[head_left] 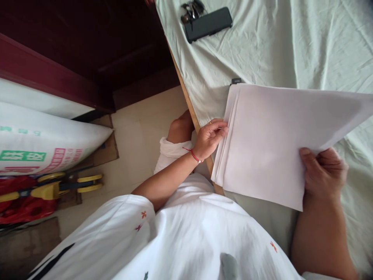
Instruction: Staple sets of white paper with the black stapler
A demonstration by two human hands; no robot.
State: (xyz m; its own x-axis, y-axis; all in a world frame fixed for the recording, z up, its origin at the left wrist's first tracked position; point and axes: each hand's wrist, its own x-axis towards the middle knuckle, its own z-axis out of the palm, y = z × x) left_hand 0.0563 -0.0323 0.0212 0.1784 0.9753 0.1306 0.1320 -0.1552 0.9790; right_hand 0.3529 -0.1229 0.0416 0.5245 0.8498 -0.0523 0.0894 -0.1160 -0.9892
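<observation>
A stack of white paper sheets (268, 136) is held up over the bed's edge, its left edges slightly fanned. My left hand (209, 137), with a red string bracelet at the wrist, pinches the sheets' left edge between thumb and fingers. On the other side my right hand (325, 169) grips the stack, thumb on top and fingers curled behind it. The top sheet bends upward toward the far right corner. Just past the stack's upper left corner a small black object (236, 81) peeks out, mostly hidden.
A dark phone-like slab (208, 24) and a bunch of keys (192, 11) lie on the pale green sheet (262, 50). Left on the floor are a printed white sack (52, 140) and a yellow-wheeled toy (52, 190). Dark red furniture (52, 74) stands behind.
</observation>
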